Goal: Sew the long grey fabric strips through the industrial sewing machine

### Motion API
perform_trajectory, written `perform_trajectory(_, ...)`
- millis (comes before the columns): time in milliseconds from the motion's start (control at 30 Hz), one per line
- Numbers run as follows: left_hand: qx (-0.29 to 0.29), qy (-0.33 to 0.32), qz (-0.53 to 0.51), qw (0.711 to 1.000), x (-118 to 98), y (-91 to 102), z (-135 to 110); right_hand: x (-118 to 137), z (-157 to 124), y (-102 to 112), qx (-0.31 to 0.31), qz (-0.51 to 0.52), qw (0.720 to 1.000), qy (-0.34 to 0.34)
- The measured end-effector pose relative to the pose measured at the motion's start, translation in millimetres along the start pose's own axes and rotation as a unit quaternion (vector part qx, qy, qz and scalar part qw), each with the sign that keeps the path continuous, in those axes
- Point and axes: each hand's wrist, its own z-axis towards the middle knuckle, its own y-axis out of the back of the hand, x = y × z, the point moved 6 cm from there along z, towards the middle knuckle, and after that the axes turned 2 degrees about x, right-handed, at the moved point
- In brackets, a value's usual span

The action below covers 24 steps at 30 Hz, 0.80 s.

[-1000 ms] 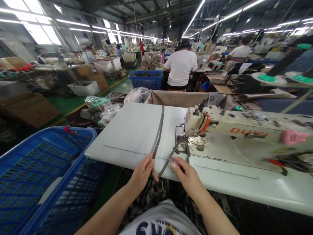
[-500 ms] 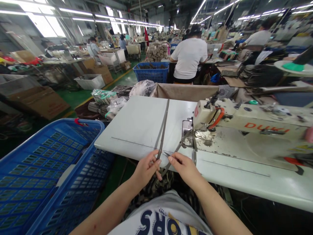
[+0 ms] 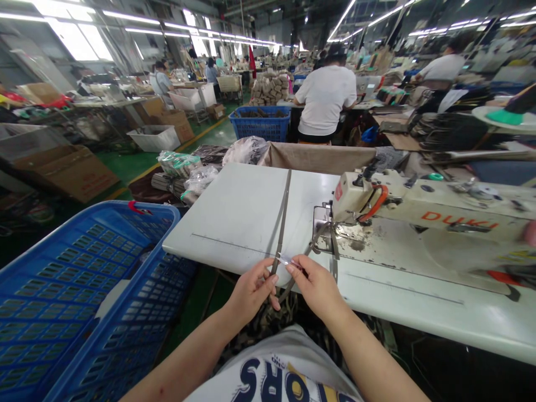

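Observation:
A narrow grey-brown fabric strip [image 3: 285, 209] runs from the far edge of the white tabletop towards me. Near the front edge, my left hand [image 3: 255, 285] pinches it between thumb and fingers. My right hand [image 3: 310, 279] grips a small pointed metal tool, perhaps thread snips [image 3: 284, 260], with its tip touching or very close to the strip. Most of the tool is covered by my fingers. Another length of strip loops from below my hands up to the needle area of the sewing machine [image 3: 360, 195], where part of it lies under the head.
A blue plastic basket [image 3: 125, 301] stands on the left against the table [image 3: 234, 212]. Beyond the table's far edge are plastic-wrapped bundles [image 3: 180, 164] and a brown cloth-lined bin [image 3: 318, 153]. A seated person in a white shirt [image 3: 326, 97] is ahead.
The metal tool's tip has shifted up and left against the strip, and the right hand has risen slightly. My left hand still pinches the strip in nearly the same place.

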Motion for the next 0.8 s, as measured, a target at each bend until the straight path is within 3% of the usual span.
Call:
perform_trajectory(333,-0.013,0.006,-0.041,0.999,-9,-2.7,-2,-11,-1,5,-0.063,0.054,0.996,-0.019)
perform_trajectory(500,-0.043,0.083,-0.074,0.993,2,0.4,-1,-6,-5,-1,-0.010,0.019,1.000,-0.018)
perform_trajectory(633,-0.008,0.092,-0.110,0.990,-1,-4.8,-2,0,-9,-6,0.022,-0.014,1.000,-0.017)
perform_trajectory(800,0.039,0.082,-0.123,0.988,-9,-11.1,-2,1,-9,-5,0.021,-0.024,0.999,-0.015)
